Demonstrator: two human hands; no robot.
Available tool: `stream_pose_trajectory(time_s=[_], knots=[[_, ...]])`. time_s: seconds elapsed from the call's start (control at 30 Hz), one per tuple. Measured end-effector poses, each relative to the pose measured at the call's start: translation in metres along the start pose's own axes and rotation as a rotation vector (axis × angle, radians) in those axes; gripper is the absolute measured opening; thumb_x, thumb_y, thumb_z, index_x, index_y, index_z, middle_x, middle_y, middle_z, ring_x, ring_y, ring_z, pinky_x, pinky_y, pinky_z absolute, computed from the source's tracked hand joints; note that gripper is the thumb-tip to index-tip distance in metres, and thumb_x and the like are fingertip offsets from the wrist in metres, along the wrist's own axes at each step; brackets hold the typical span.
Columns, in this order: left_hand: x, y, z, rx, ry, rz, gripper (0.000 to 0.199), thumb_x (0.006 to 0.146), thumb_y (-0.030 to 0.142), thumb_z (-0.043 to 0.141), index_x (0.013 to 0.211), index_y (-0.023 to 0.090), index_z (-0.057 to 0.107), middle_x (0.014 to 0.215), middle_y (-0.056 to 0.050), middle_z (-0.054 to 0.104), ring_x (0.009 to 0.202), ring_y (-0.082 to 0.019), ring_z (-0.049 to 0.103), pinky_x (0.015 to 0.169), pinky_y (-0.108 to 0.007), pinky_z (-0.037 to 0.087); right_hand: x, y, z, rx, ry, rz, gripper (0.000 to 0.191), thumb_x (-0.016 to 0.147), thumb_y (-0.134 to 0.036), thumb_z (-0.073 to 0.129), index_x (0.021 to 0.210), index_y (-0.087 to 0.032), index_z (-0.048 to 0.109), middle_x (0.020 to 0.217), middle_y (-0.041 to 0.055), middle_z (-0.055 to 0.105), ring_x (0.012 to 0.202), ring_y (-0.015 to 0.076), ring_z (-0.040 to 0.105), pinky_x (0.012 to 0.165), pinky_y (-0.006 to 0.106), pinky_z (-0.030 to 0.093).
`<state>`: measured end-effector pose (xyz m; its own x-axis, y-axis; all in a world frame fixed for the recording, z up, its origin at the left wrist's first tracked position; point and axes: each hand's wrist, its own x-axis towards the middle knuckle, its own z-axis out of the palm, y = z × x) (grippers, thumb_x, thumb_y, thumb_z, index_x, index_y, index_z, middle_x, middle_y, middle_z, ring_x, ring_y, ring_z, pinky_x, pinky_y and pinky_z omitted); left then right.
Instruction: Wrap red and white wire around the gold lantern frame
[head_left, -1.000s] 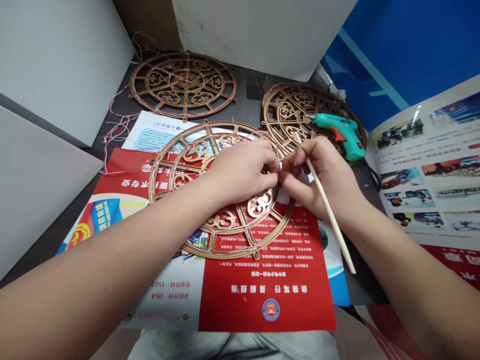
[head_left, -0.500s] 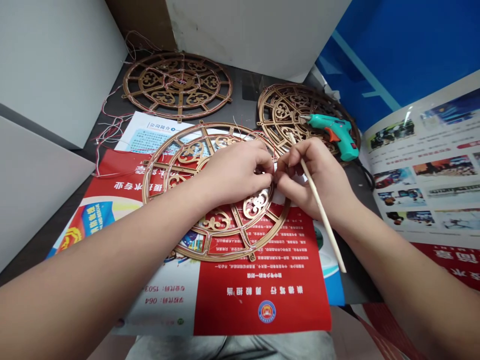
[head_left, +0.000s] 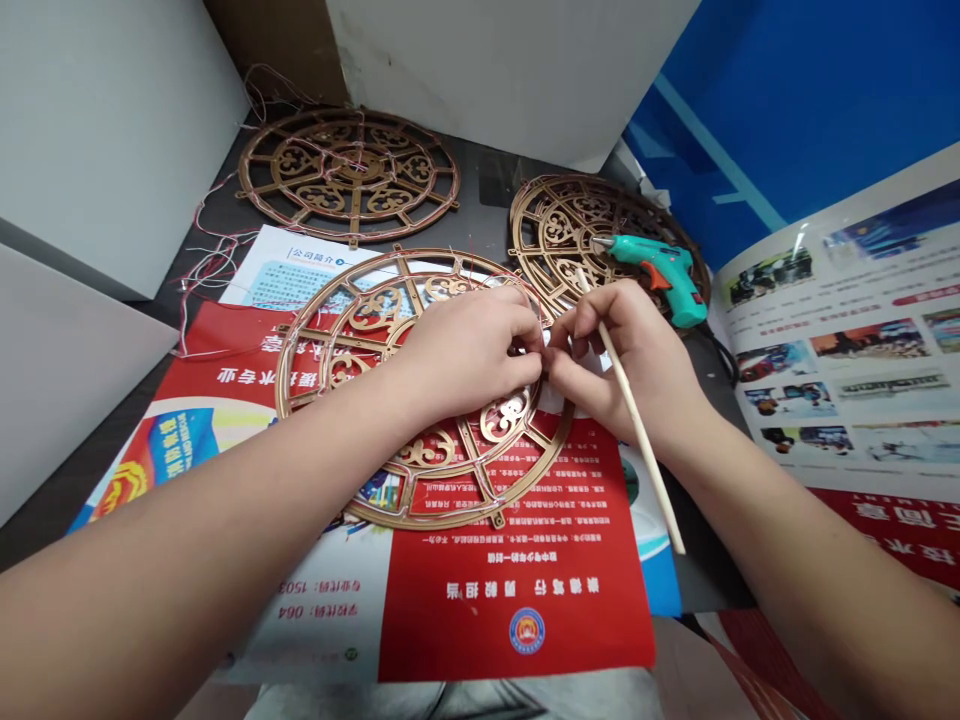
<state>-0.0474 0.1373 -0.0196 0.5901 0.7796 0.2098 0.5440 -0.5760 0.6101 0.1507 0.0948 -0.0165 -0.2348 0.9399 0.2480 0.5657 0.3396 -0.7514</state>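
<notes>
A disc (head_left: 474, 462) lies on a leaflet (head_left: 517, 560) near the bench's (head_left: 712, 575) front edge, left hand (head_left: 476, 345) curled over it, grip hidden; right hand (head_left: 637, 365) clasps a stick (head_left: 643, 440). Back right, a glue gun (head_left: 667, 268) tops other discs (head_left: 556, 228).

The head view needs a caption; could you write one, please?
Left hand over an openwork disc; right hand beside it, holding a stick.
</notes>
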Motion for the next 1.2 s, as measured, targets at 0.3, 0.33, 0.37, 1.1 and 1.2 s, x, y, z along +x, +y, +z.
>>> stream_pose_trajectory(time_s=[0.3,0.33,0.37,1.1,1.2], knots=[[-0.001,0.000,0.000,-0.014,0.014,0.004,0.011,0.086,0.021,0.068,0.085,0.021,0.079,0.097,-0.002,0.071,0.091,-0.020,0.065,0.079,-0.035,0.048,-0.002,-0.001,0.000,0.002,0.009,0.020,0.035,0.080,-0.011,0.071,0.095,-0.026,0.043,0.092,-0.0021,0.068,0.068,0.0136,0.056,0.060,0.032,0.045],[-0.001,-0.001,0.000,-0.020,0.011,-0.001,0.011,0.086,0.021,0.068,0.085,0.021,0.079,0.097,-0.002,0.071,0.091,-0.020,0.065,0.080,-0.035,0.048,-0.002,-0.001,0.000,0.020,0.006,0.023,0.035,0.080,-0.011,0.070,0.096,-0.026,0.043,0.092,-0.0023,0.068,0.068,0.0134,0.056,0.060,0.032,0.046],[-0.001,-0.001,0.000,-0.024,0.006,-0.007,0.011,0.086,0.022,0.068,0.085,0.021,0.079,0.097,-0.002,0.070,0.091,-0.020,0.065,0.081,-0.035,0.048,-0.001,0.000,0.000,0.035,0.003,0.026,0.035,0.080,-0.011,0.070,0.096,-0.026,0.043,0.092,-0.0026,0.068,0.069,0.0134,0.056,0.061,0.031,0.046],[-0.001,-0.003,-0.015,-0.362,0.023,-0.067,0.021,0.087,0.025,0.069,0.104,0.020,0.080,0.112,-0.004,0.079,0.103,-0.022,0.072,0.089,-0.034,0.055,0.001,-0.001,-0.007,0.050,0.009,0.023,0.030,0.082,-0.015,0.069,0.094,-0.025,0.043,0.092,-0.0021,0.066,0.067,0.0114,0.053,0.062,0.029,0.044],[-0.001,-0.001,-0.016,-0.362,-0.003,-0.065,0.021,0.089,0.033,0.072,0.102,0.019,0.081,0.106,-0.004,0.080,0.098,-0.020,0.072,0.087,-0.032,0.054,0.000,-0.003,-0.009,0.031,0.059,0.013,0.025,0.088,-0.023,0.072,0.095,-0.025,0.048,0.090,-0.0015,0.065,0.067,0.0126,0.054,0.061,0.030,0.044]])
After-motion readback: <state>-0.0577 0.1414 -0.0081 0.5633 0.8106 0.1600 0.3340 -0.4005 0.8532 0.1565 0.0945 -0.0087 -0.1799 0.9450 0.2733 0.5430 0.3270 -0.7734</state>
